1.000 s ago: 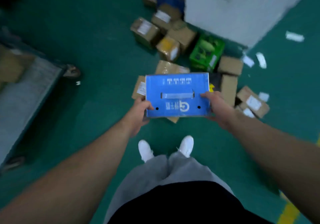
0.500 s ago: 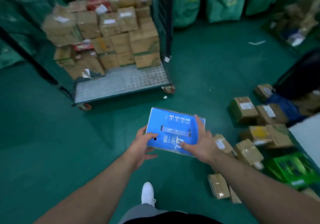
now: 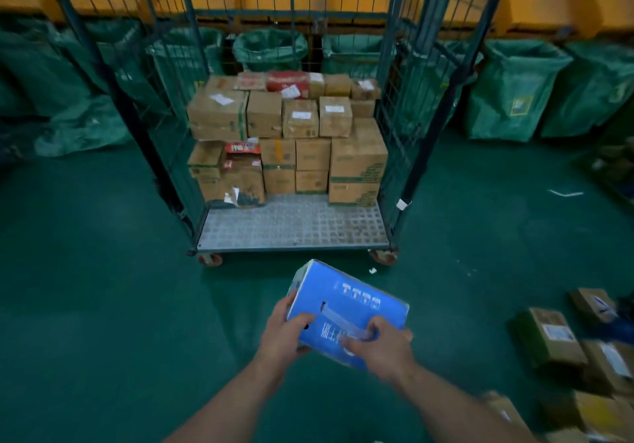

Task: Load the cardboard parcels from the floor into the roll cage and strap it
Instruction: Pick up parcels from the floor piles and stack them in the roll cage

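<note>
roll cage (image 3: 291,226) nearer; both hands' grip clamps blue box (image 3: 353,302).

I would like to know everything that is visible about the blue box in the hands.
The blue rectangular cardboard box is closed and tilted, held above the green floor. Its top shows white symbols, white characters and a pale plastic carry strap. The left hand grips its left edge; the right hand grips at the strap.

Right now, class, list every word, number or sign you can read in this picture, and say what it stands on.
None reads for certain.
blue box: white characters, blurred, partly under the right hand; white icons.
red-printed carton in the roll cage: characters blurred.
shipping labels on the parcels: too small.
</note>
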Demonstrator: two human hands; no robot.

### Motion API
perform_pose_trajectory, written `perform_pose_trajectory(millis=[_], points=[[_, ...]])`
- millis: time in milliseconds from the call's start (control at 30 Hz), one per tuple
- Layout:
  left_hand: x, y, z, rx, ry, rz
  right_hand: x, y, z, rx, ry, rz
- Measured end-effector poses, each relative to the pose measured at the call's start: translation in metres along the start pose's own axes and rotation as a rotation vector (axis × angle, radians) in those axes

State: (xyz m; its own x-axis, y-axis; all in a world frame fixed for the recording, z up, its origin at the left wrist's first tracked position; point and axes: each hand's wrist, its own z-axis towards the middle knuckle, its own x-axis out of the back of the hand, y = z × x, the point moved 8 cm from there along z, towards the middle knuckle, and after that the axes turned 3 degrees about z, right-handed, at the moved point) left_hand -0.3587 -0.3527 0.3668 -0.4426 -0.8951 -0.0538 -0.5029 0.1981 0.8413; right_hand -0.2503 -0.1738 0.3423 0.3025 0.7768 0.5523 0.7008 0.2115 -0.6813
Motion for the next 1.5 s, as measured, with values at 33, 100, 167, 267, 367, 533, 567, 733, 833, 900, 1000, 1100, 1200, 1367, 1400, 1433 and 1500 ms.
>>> perform_pose_trajectory(millis=[33,100,167,267,367,533,567,733,833,900,1000,1100,1200,1367,1400,1433,1500], points=[[-0.005,0.006,0.014,-0.012,-0.02,0.02,0.003,-0.002,0.011,-0.046,0.037,0.009],[-0.011,0.025,0.033,-0.045,-0.028,0.048,0.007,-0.009,0.03,-0.09,0.101,0.034],[-0.018,0.039,0.066,-0.094,-0.046,0.081,0.009,-0.013,0.056,-0.135,0.146,0.086],[-0.034,0.076,0.113,-0.121,-0.002,-0.013,0.005,-0.011,0.109,-0.233,0.201,0.451],[-0.043,0.105,0.17,-0.084,0.112,-0.038,-0.019,-0.008,0.187,-0.301,0.086,0.848],[-0.098,0.126,0.272,0.336,-0.085,-0.223,0.005,-0.137,0.257,-0.369,-0.126,1.415],[-0.109,0.134,0.293,0.359,-0.125,-0.271,0.01,-0.15,0.277,-0.387,-0.152,1.458],[-0.12,0.188,0.399,0.266,-0.236,-0.394,0.026,-0.196,0.361,-0.5,-0.21,1.328],[-0.117,0.206,0.462,0.298,-0.186,-0.333,0.027,-0.215,0.412,-0.531,-0.23,1.213],[-0.123,0.225,0.501,0.299,-0.21,-0.282,0.028,-0.224,0.451,-0.541,-0.224,1.209],[-0.136,0.27,0.563,0.279,-0.228,-0.236,0.028,-0.239,0.522,-0.572,-0.179,1.196],[-0.156,0.306,0.631,0.33,-0.313,-0.185,0.031,-0.253,0.594,-0.604,-0.104,1.197],[-0.17,0.344,0.7,0.335,-0.343,-0.095,0.034,-0.269,0.671,-0.545,-0.028,1.284],[-0.195,0.4,0.79,0.23,-0.333,0.003,0.071,-0.332,0.732,-0.514,0.014,1.537],[-0.202,0.413,0.81,0.217,-0.326,0.038,0.08,-0.341,0.749,-0.545,0.052,1.545],[-0.206,0.422,0.824,0.191,-0.334,0.073,0.088,-0.348,0.758,-0.559,0.07,1.551],[-0.221,0.438,0.858,0.137,-0.361,0.15,0.1,-0.361,0.788,-0.577,0.109,1.552]])
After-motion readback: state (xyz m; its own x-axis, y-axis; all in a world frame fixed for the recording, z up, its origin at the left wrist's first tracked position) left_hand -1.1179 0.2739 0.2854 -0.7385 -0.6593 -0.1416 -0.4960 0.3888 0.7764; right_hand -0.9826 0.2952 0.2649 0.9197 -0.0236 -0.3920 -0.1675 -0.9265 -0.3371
